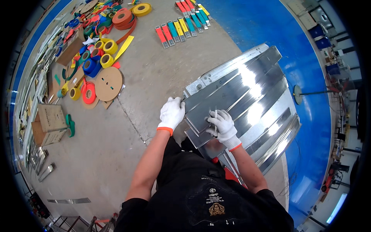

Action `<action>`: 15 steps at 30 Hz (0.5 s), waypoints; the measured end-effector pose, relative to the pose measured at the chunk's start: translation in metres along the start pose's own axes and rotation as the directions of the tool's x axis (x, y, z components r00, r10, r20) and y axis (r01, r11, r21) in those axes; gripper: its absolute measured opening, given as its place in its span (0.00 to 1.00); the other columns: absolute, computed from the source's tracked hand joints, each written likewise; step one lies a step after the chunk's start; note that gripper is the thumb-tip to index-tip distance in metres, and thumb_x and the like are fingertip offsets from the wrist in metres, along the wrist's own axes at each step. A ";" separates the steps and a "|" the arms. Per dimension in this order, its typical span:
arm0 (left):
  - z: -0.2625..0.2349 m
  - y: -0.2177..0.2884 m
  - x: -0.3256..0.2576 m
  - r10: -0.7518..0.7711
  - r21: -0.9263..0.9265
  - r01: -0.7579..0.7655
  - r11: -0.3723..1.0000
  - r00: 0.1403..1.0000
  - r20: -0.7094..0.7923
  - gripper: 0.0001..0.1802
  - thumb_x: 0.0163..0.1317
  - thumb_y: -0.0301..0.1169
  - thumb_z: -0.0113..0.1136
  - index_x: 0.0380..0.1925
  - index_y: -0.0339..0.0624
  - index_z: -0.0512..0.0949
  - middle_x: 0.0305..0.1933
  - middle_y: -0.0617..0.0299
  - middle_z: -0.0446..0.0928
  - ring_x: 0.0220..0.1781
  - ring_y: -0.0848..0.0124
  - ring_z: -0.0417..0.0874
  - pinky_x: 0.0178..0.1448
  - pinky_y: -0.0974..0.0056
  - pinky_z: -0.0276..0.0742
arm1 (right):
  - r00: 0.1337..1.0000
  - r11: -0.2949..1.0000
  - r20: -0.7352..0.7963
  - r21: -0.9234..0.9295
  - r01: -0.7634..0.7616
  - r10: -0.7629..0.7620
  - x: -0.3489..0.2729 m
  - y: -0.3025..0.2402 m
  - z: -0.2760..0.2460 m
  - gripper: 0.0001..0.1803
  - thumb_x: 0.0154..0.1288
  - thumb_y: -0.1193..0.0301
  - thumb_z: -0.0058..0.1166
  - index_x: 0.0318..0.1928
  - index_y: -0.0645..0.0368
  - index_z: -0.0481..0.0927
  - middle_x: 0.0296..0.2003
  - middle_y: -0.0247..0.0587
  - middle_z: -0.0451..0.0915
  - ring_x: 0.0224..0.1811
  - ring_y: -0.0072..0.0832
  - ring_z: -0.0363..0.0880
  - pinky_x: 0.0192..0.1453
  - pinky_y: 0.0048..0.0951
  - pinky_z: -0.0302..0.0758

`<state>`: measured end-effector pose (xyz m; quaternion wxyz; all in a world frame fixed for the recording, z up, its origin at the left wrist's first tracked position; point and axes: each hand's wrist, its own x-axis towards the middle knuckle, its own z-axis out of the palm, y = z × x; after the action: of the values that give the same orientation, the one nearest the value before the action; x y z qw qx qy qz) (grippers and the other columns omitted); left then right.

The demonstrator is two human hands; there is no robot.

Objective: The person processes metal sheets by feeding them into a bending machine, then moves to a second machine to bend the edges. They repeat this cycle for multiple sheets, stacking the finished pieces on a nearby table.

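Note:
Several long grey metal sheets (205, 104) lie side by side and partly overlapping in front of me, slanting up to the right. My left hand (172, 112), in a white glove with an orange cuff, is closed at the sheets' left corner; its fingertips are partly hidden there. Over the near end of the same sheets, my right hand (223, 125), gloved alike, grips a slim white pen (215, 113), which stands upright between the fingers. Faint dark marks show on the sheet beyond it. A galvanised metal rail (228, 66) runs along the far side of the sheets.
Rolls of coloured strap (110, 47), cardboard discs (108, 84) and an open carton (49, 123) crowd the floor at left. Red, teal and yellow strips with metal ends (176, 31) lie in rows ahead. At right, a green pole with a round base (297, 94) stands on blue flooring.

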<state>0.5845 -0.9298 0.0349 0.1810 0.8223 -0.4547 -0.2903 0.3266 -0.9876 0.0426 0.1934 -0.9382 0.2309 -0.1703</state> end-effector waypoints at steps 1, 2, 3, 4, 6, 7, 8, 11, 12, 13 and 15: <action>-0.002 0.004 0.003 -0.010 0.024 0.009 1.000 1.000 0.021 0.18 0.70 0.45 0.55 0.45 0.44 0.84 0.51 0.46 0.80 0.52 0.46 0.84 0.56 0.47 0.80 | 1.000 1.000 -0.008 -0.021 -0.008 0.008 0.000 0.001 0.000 0.33 0.41 0.59 0.76 0.51 0.49 0.79 0.55 0.41 0.80 0.59 0.51 0.78 0.67 0.55 0.72; -0.004 0.009 0.006 -0.042 0.026 0.041 0.999 0.998 0.044 0.23 0.68 0.52 0.58 0.44 0.42 0.83 0.51 0.45 0.80 0.52 0.46 0.84 0.56 0.47 0.80 | 1.000 0.999 -0.015 -0.042 -0.016 0.016 0.001 0.000 0.002 0.33 0.42 0.58 0.76 0.51 0.49 0.80 0.55 0.41 0.81 0.59 0.51 0.78 0.67 0.55 0.72; -0.007 0.017 0.005 -0.045 0.060 0.041 0.997 0.997 0.061 0.25 0.67 0.54 0.59 0.44 0.41 0.83 0.52 0.44 0.79 0.52 0.46 0.84 0.56 0.47 0.80 | 0.999 0.998 -0.022 -0.061 -0.030 0.028 0.001 -0.001 0.004 0.32 0.43 0.57 0.75 0.51 0.48 0.80 0.55 0.41 0.81 0.59 0.51 0.78 0.67 0.55 0.72; -0.014 0.026 0.003 -0.048 0.094 0.040 0.995 0.996 0.078 0.28 0.65 0.57 0.60 0.44 0.40 0.82 0.52 0.44 0.79 0.52 0.47 0.84 0.56 0.48 0.80 | 0.997 0.991 -0.061 -0.118 -0.063 0.056 -0.001 -0.003 0.011 0.32 0.45 0.55 0.75 0.52 0.48 0.81 0.55 0.41 0.81 0.61 0.49 0.77 0.67 0.56 0.72; -0.017 0.033 0.002 -0.062 0.118 0.048 0.992 0.991 0.119 0.38 0.56 0.64 0.68 0.44 0.37 0.80 0.53 0.44 0.78 0.54 0.47 0.85 0.57 0.48 0.81 | 0.983 0.983 -0.127 -0.109 -0.145 0.131 -0.002 -0.011 0.021 0.31 0.44 0.57 0.75 0.51 0.48 0.81 0.54 0.40 0.81 0.61 0.47 0.77 0.67 0.55 0.72; -0.017 0.034 0.003 -0.057 0.129 0.041 0.991 0.991 0.122 0.39 0.54 0.64 0.69 0.45 0.36 0.79 0.53 0.44 0.78 0.54 0.47 0.84 0.57 0.48 0.81 | 0.973 0.978 -0.160 -0.100 -0.183 0.166 0.000 -0.016 0.024 0.31 0.43 0.59 0.75 0.51 0.48 0.81 0.54 0.39 0.81 0.61 0.46 0.77 0.67 0.55 0.73; -0.018 0.035 0.003 -0.053 0.140 0.035 0.989 0.991 0.125 0.40 0.53 0.64 0.70 0.46 0.36 0.79 0.53 0.44 0.79 0.55 0.47 0.84 0.57 0.48 0.81 | 0.963 0.974 -0.190 -0.081 -0.211 0.193 0.001 -0.018 0.027 0.30 0.43 0.59 0.76 0.50 0.49 0.81 0.54 0.40 0.81 0.61 0.47 0.77 0.67 0.55 0.73; -0.019 0.035 0.011 -0.024 0.160 -0.001 0.987 0.987 0.159 0.43 0.49 0.64 0.73 0.48 0.36 0.78 0.52 0.44 0.80 0.55 0.48 0.84 0.56 0.49 0.81 | 0.931 0.968 -0.276 -0.006 -0.252 0.241 0.001 -0.019 0.037 0.30 0.43 0.60 0.77 0.50 0.49 0.81 0.54 0.41 0.81 0.62 0.47 0.77 0.67 0.54 0.73; -0.020 0.034 0.014 -0.017 0.167 -0.012 0.986 0.985 0.174 0.44 0.47 0.64 0.74 0.48 0.36 0.78 0.52 0.44 0.81 0.55 0.49 0.85 0.56 0.49 0.81 | 0.926 0.966 -0.282 0.003 -0.259 0.249 0.001 -0.021 0.037 0.33 0.42 0.62 0.78 0.52 0.50 0.80 0.55 0.43 0.81 0.62 0.50 0.77 0.67 0.53 0.73; -0.020 0.032 0.017 0.000 0.175 -0.032 0.984 0.983 0.181 0.44 0.47 0.64 0.74 0.48 0.36 0.79 0.51 0.45 0.82 0.55 0.50 0.85 0.56 0.50 0.81 | 0.918 0.961 -0.291 0.014 -0.278 0.269 0.002 -0.022 0.037 0.34 0.41 0.62 0.78 0.52 0.50 0.80 0.55 0.44 0.81 0.62 0.51 0.76 0.67 0.53 0.73; -0.019 0.032 0.023 0.034 0.189 -0.072 0.979 0.980 0.198 0.43 0.47 0.64 0.75 0.48 0.36 0.79 0.49 0.46 0.83 0.55 0.52 0.85 0.56 0.50 0.81 | 0.900 0.948 -0.305 0.034 -0.316 0.311 0.003 -0.023 0.036 0.36 0.40 0.63 0.79 0.54 0.51 0.79 0.56 0.46 0.81 0.63 0.54 0.76 0.67 0.54 0.73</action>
<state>0.5856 -0.9652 0.0607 0.0622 0.7915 -0.5182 -0.3181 0.3521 -0.9598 0.0222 0.1724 -0.8526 0.4072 -0.2784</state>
